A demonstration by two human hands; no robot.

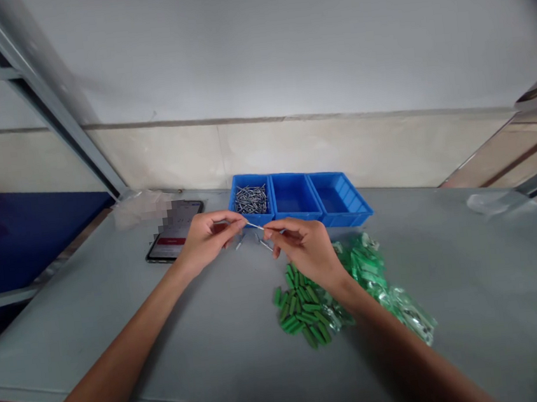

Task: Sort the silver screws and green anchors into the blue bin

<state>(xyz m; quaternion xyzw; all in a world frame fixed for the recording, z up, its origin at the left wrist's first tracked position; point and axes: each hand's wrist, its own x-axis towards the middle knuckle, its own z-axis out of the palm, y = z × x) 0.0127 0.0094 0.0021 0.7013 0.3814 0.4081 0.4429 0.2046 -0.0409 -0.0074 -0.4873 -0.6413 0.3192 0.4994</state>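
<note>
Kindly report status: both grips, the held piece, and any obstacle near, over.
Left grip, right grip: both pinching thin metal pin. Pin: spanning between fingertips. Nearby: green pieces, blue bins; nothing seen blocking pin.

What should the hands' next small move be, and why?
Probably a slight inward push along the thin metal piece: the left hand pinches one end, the right hand the other. Whether it is one part or two is too small to tell.
</note>
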